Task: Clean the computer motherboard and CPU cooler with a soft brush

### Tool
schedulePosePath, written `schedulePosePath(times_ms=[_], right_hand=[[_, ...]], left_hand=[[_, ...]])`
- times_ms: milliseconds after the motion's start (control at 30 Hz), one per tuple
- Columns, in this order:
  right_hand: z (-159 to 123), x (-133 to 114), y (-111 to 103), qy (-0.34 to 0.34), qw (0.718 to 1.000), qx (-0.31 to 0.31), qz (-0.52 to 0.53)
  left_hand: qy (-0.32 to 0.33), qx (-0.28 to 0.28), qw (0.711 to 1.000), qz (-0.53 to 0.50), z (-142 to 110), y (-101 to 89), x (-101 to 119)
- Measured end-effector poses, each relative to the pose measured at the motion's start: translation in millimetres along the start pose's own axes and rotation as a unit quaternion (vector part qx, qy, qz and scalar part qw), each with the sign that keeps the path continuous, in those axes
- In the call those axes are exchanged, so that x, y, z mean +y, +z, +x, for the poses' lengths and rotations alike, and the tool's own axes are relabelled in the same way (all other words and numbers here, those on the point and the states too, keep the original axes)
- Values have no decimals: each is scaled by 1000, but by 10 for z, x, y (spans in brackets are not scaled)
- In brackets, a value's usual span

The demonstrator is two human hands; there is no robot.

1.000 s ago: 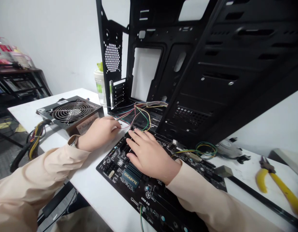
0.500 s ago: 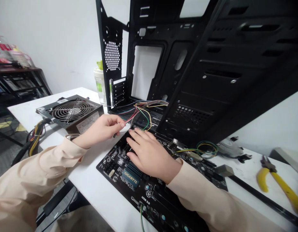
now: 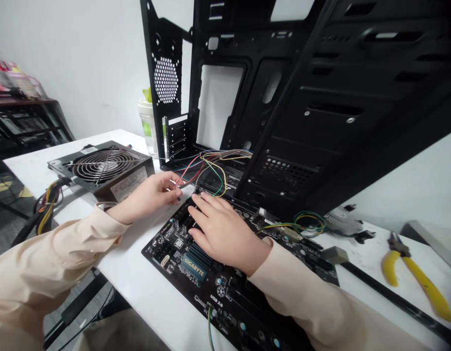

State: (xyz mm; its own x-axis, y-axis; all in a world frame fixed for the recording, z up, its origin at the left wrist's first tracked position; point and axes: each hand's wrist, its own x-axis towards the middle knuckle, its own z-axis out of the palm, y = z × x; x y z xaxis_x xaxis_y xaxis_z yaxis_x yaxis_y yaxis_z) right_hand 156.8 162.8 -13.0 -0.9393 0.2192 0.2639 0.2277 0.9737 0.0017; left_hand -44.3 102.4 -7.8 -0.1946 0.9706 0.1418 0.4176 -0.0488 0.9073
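Note:
Thin coloured wires (image 3: pixel 225 155) run out of the black computer case (image 3: pixel 294 122) towards my hands. My left hand (image 3: pixel 154 193) pinches the end of one or more of them, with a small dark connector showing at the fingertips. Flat on the motherboard (image 3: pixel 181 287) rests my right hand (image 3: pixel 225 234), its fingers spread over the slots near the board's far edge. A blue-green heatsink (image 3: pixel 194 265) lettered GIGABYTE shows just below that hand. The part of the board under my right palm and forearm is hidden.
A power supply (image 3: pixel 104 165) with bundled cables (image 3: pixel 51 204) sits at the left. Behind it stands a bottle (image 3: pixel 147 124). To the right lie yellow-handled cutters (image 3: pixel 417 273), a black bar (image 3: pixel 397 300) and a grey fan-like part (image 3: pixel 344 222). The case rises behind the board.
At my left fingertips the wires have shifted, and a red one now bows upward. My right hand stays on the board. The whole view has moved slightly.

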Motion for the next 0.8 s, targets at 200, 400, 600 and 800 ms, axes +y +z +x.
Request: schedulePosePath(times_ms=[200, 400, 600, 800], right_hand=[[-9, 2, -9, 1, 1000, 2, 4], [-10, 1, -16, 7, 1000, -6, 0], [-5, -8, -24, 9, 1000, -13, 2], [-9, 0, -14, 3, 1000, 1, -2]], left_hand=[[32, -8, 998, 56, -17, 12, 21], [56, -15, 994, 93, -28, 17, 15], [75, -61, 986, 133, -61, 15, 59], [84, -62, 980, 168, -69, 14, 64]])
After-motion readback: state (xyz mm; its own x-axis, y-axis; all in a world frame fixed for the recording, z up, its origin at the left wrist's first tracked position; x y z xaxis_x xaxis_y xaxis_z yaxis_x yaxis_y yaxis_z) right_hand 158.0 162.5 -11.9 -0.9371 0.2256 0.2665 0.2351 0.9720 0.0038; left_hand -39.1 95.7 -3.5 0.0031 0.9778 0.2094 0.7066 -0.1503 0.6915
